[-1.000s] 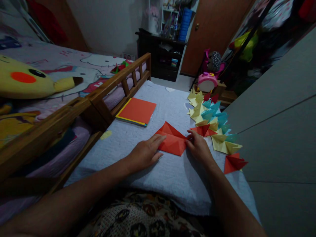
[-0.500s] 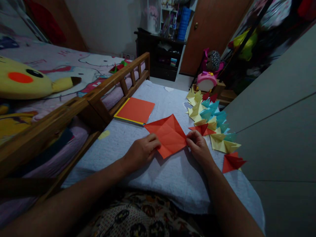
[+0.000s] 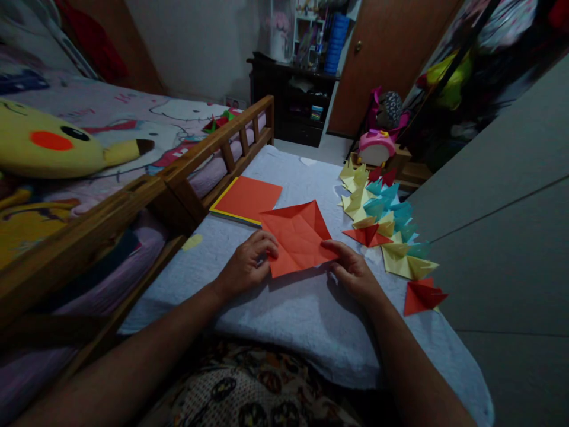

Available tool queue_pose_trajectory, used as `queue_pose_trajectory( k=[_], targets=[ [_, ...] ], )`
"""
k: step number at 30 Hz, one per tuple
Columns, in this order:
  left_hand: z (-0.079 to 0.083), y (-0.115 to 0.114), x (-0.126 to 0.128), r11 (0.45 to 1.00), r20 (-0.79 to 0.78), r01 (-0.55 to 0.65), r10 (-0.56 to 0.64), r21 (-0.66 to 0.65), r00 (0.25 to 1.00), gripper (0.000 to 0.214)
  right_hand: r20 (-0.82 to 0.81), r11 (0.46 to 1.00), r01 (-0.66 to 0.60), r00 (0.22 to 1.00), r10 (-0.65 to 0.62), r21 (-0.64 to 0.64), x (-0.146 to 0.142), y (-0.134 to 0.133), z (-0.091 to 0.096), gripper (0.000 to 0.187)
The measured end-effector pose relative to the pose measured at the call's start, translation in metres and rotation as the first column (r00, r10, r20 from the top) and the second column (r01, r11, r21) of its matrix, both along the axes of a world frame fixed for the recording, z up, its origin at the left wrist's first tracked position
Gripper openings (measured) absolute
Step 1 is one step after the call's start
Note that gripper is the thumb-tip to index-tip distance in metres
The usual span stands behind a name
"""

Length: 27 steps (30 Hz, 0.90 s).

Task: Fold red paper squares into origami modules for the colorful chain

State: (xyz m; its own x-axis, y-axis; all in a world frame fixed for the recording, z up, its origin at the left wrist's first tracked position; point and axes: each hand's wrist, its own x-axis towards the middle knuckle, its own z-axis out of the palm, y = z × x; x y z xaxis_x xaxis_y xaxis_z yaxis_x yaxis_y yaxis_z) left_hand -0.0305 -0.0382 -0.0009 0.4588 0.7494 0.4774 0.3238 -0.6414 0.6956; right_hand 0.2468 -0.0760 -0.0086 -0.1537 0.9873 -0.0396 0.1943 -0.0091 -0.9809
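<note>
A creased square of orange paper is lifted a little above the pale quilted mattress. My left hand pinches its lower left corner. My right hand grips its lower right corner, fingers closed on the edge. Just behind the sheet lies a stack of square papers with an orange sheet on top and a yellow edge showing.
Several folded paper pieces in yellow, teal and red lie in a row along the mattress's right side, beside a grey wall. A wooden bed rail runs along the left, with a yellow plush toy behind it.
The orange paper was folded into a flat triangle under both hands; it has been opened out into a full square and turned, with both hands now gripping its near corners.
</note>
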Motion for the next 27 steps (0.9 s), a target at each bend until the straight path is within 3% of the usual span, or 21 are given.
queue_pose_trajectory(
  k=[7,16,21,27],
  targets=[
    [-0.0067,0.0007,-0.0007,0.996,0.006,-0.051,0.051,-0.080,0.999,0.022,0.007,0.993,0.035,0.999,-0.036,0.110,0.0007,0.0026,-0.0043,0.040],
    [-0.0051,-0.0002,-0.0002,0.967,0.059,-0.209,0.220,-0.147,0.974,0.019,0.090,0.980,0.009,0.996,-0.028,0.196,0.0013,0.0034,-0.0026,0.030],
    [-0.0036,0.0000,-0.0017,0.964,0.099,-0.202,0.221,-0.173,0.970,0.019,0.118,0.983,-0.007,0.993,-0.016,0.185,0.0004,0.0020,-0.0022,0.030],
    [-0.0020,0.0012,-0.0026,0.957,0.118,-0.160,0.193,-0.243,0.974,0.016,0.030,0.995,0.007,0.999,-0.010,0.098,-0.0009,0.0016,-0.0104,0.036]
  ],
)
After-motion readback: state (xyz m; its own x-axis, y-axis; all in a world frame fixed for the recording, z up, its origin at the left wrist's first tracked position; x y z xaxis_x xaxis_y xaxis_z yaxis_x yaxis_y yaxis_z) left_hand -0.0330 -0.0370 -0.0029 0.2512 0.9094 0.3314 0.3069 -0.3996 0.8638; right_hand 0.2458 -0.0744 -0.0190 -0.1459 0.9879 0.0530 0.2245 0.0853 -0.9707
